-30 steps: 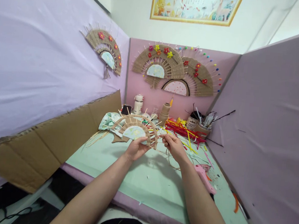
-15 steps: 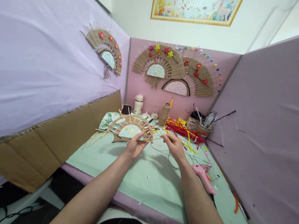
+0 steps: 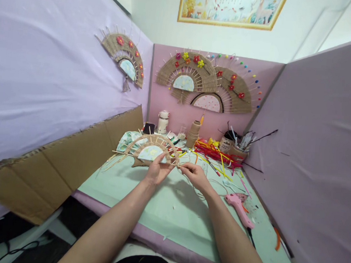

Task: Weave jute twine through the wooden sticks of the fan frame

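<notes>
My left hand [image 3: 159, 170] grips the lower right part of a half-round fan frame [image 3: 146, 144], thumb on its pale floral centre [image 3: 150, 153]. Thin sticks radiate from that centre, and twine is woven across them in an arc. My right hand [image 3: 194, 175] is closed at the frame's right end, fingertips pinched on a thin strand of twine [image 3: 198, 196]. The strand trails in loops onto the table below the hand. Behind the frame, a green patterned cloth [image 3: 125, 140] lies bunched.
A pink glue gun [image 3: 239, 210] lies right of my right forearm. A twine spool [image 3: 193, 133], a white bottle [image 3: 163, 122], red and yellow fuzzy stems [image 3: 219, 155] and a container of twigs [image 3: 237, 150] stand at the back. Finished fans [image 3: 164, 72] hang on the panels.
My right hand has moved left and slightly down, to the frame's right end, bringing the twine with it. My left hand and the fan frame have hardly moved.
</notes>
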The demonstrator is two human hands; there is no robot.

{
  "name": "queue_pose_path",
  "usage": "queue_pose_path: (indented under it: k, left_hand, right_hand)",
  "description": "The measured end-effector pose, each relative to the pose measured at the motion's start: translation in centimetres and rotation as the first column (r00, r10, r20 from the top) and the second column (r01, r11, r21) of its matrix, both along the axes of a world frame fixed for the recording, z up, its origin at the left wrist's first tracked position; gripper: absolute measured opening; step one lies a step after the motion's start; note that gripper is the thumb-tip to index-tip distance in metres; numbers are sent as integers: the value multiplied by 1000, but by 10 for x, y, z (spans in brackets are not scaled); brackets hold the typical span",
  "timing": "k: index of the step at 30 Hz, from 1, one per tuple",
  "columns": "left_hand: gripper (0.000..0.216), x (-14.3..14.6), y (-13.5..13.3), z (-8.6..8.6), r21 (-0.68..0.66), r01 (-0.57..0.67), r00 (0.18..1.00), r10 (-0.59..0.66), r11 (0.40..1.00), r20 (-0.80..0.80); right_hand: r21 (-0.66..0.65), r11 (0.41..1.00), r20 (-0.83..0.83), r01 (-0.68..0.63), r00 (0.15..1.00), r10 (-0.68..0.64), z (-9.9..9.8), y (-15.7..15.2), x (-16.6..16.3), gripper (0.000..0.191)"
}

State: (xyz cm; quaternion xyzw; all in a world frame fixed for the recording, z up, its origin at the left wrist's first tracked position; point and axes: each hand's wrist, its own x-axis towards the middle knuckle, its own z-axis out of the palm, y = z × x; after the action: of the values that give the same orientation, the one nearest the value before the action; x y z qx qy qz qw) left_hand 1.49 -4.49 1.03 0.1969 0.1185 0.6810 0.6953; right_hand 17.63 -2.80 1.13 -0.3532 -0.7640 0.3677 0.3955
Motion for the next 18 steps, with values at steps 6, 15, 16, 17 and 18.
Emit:
queue_pose_path:
  k: [6, 15, 16, 17, 18]
  left_hand:
    - [29, -1, -1, -3, 24, 60, 998, -59, 998, -30]
    - [29, -4, 3, -3, -4, 2, 1000, -2, 1000, 23]
    - [29, -4, 3, -4, -1, -14, 999, 14, 1000, 38]
    - [28, -5, 4, -4, 1, -29, 998, 29, 1000, 55]
    - [27, -6, 5, -4, 0, -44, 996, 44, 999, 74]
  right_hand:
    - [-7, 1000, 6, -27, 1000, 27, 1, 1, 1, 24]
    - [-22, 997, 9, -75, 997, 75, -9, 5, -1, 29]
    - [-39, 998, 0, -57, 998, 57, -10, 6, -1, 31]
    - [-60, 998, -12, -29, 1000, 28, -12, 7, -2, 35]
    - [-84, 996, -26, 1, 1000, -4, -15, 8, -3, 37]
